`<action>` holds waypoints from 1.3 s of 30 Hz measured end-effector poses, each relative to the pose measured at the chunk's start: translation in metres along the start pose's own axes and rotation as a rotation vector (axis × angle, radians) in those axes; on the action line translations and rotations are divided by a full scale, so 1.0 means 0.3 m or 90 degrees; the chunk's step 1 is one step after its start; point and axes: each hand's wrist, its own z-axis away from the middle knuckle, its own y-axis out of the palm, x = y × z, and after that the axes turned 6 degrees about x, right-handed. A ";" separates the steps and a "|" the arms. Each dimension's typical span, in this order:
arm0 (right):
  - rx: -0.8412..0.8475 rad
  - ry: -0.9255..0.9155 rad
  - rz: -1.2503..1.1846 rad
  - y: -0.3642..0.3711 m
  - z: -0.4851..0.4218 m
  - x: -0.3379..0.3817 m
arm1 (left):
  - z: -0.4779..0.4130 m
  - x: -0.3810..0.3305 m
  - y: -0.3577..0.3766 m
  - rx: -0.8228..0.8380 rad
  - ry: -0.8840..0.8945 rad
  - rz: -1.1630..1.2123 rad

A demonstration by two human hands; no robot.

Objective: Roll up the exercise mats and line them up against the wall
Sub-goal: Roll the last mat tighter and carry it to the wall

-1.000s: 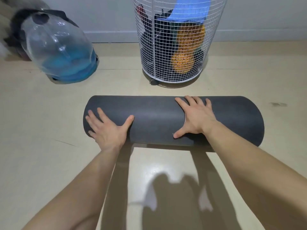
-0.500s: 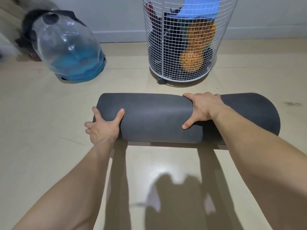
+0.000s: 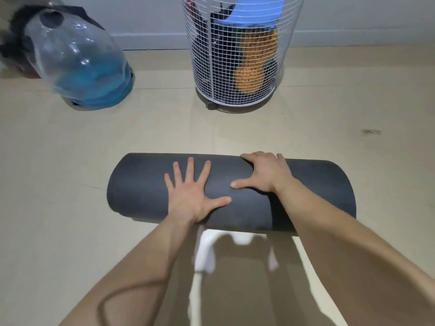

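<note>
Left fingers [image 3: 190, 168]: straight and spread wide, pressed flat on the mat [image 3: 141, 184].
Right fingers [image 3: 259, 155]: curled over the roll's far side, thumb stretched along the near side.
Left hand [image 3: 190, 198]: palm down, mid-roll.
Right hand [image 3: 268, 175]: grips the mat just beside the left.
Mat: dark grey, fully rolled, lying crosswise on the floor [image 3: 47, 184], well apart from the wall [image 3: 153, 17].
Beyond: wire basket [image 3: 235, 55], clear jug [image 3: 80, 62].

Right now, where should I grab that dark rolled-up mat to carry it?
Grab the rolled mat near its middle from above, both hands apart. It lies sideways, long and too fat for one hand. Curl fingers over the far side, like the right hand; the left hand only presses flat.
</note>
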 end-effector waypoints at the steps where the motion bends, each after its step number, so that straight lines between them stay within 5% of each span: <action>1: -0.055 0.036 0.024 0.034 0.021 -0.025 | -0.027 0.002 -0.003 -0.007 -0.006 0.005; 7: -0.227 0.377 -0.053 0.205 0.190 -0.221 | -0.159 -0.004 -0.014 -0.024 -0.026 -0.018; 10: -0.250 0.456 -0.166 0.216 0.206 -0.268 | -0.138 -0.030 0.006 -0.061 -0.008 -0.006; 16: -0.358 0.444 -0.362 0.215 0.202 -0.352 | -0.072 -0.238 0.083 -0.073 0.046 -0.051; 25: -0.369 0.472 -0.673 0.278 0.272 -0.484 | -0.140 -0.254 0.044 -0.104 0.043 -0.046; 30: -0.379 0.477 -0.656 0.236 0.259 -0.406 | -0.126 -0.192 0.033 -0.196 0.092 0.067; 35: -0.330 0.475 -0.664 0.220 0.251 -0.344 | -0.133 -0.153 0.041 -0.197 0.081 0.001; 39: -0.326 0.448 -0.686 0.239 0.245 -0.363 | -0.126 -0.080 0.037 -0.296 0.095 0.193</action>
